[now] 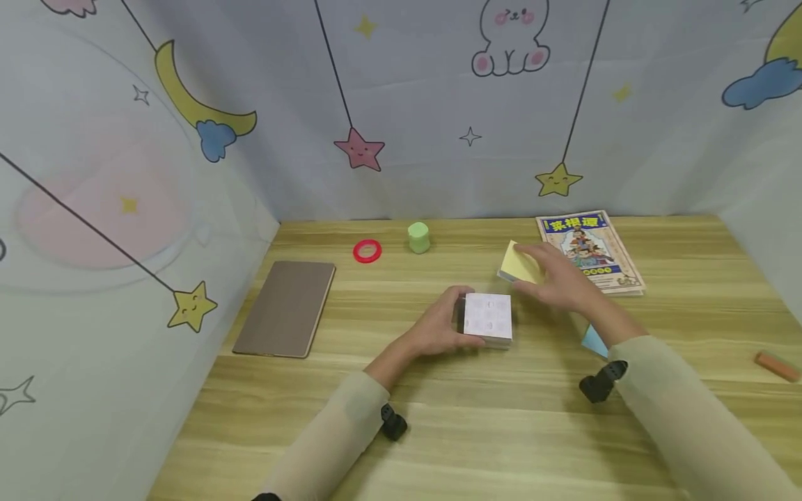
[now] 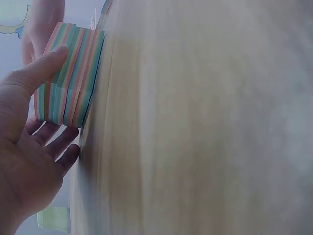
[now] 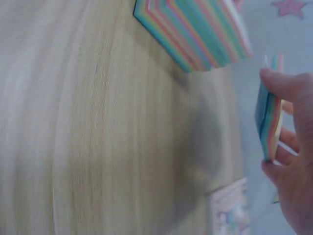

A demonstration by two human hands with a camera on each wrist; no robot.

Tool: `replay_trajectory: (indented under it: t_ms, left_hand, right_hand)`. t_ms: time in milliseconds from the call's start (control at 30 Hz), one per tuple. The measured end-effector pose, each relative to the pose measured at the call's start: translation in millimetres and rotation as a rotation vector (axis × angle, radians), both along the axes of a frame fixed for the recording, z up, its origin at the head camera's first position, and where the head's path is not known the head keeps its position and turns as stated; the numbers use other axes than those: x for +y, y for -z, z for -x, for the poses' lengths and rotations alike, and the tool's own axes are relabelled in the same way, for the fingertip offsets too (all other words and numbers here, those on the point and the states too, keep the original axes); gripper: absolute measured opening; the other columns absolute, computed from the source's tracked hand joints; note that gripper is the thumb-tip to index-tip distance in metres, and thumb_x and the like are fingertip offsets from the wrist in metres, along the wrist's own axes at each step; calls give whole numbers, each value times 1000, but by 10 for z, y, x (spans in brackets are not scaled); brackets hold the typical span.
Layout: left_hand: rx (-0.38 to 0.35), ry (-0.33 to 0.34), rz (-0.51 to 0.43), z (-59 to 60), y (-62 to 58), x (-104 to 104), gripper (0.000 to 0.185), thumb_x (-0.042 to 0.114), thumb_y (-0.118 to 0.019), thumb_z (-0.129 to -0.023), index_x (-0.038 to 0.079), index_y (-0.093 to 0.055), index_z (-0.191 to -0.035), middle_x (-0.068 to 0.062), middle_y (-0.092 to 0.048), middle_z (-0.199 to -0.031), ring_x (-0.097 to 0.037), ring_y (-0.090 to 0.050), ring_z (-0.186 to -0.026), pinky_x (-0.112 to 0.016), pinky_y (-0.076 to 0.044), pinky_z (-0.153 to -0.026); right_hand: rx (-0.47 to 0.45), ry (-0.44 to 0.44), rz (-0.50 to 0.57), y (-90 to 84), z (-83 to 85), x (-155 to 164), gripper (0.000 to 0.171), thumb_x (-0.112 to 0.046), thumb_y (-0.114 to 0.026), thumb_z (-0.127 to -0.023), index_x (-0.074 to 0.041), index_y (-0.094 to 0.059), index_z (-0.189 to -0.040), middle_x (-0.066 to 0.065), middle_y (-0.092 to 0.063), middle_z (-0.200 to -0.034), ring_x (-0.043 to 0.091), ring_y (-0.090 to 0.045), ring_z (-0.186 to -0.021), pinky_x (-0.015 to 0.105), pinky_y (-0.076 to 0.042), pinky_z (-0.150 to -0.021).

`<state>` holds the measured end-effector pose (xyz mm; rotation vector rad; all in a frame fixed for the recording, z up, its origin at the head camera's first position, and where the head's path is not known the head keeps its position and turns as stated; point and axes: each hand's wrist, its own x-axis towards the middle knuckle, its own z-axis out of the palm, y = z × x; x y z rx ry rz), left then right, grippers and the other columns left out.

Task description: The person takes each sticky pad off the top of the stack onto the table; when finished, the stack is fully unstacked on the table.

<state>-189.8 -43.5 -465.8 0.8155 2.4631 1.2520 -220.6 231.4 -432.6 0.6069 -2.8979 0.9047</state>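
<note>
While the left hand (image 1: 441, 327) cups the left side of the striped paper block (image 1: 487, 319) at mid-table (image 1: 438, 431), thumb and fingers curled round it, the right hand (image 1: 560, 282) pinches a thinner slab of sheets (image 1: 519, 266) lifted just far-right of the block, beside the magazine (image 1: 589, 250).

The head view looks forward and down from above the surface (image 1: 438, 417), taking in both forearms and the curtained walls behind. The left wrist view sits very near, skimming along the tilted wood, with the striped note block (image 2: 68, 73) at upper left. The right wrist view is equally close and also rotated, showing that same note block (image 3: 195, 29) at the top; all three views share it.
</note>
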Motion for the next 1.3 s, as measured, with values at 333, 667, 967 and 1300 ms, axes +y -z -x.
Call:
replay_trajectory:
  t_ms: [333,667,967,1300]
  left_hand:
    - [20,-3,-18,10,19,-9,93,33,-90,-71,10,-36,-143,-1,-49,-133,-11,-47,-122,-31,-36,-107]
    - [4,-2,-24,18,37,-7,93,33,-90,-71,11,-36,-142,0,-48,-133,-11,-46,-123,-32,-35,-108]
    - [-3,3,-31,19,24,0,92,32,-90,-70,11,-36,-142,-1,-49,-133,-11,-46,-123,-32,-35,-108]
    - [-19,8,-45,24,30,-3,92,31,-90,-71,12,-35,-143,-1,-48,-134,-12,-46,-123,-33,-35,-108]
  right_hand:
    - [-97,-6,-118,253,306,-106,70,-24,-76,-84,-2,-46,-143,29,-40,-143,46,-35,-132,61,-28,-108]
    - [-107,-49,-174,300,340,-151,67,-28,-75,-86,2,-49,-139,31,-38,-145,48,-31,-135,61,-22,-111]
    - [-111,-10,-166,302,278,-130,69,-35,-70,-90,-1,-45,-144,29,-31,-150,48,-28,-137,63,-24,-109]
    - [-55,-60,-11,-19,57,-222,60,-37,-66,-94,-7,-49,-143,19,-37,-151,42,-30,-138,62,-27,-109]
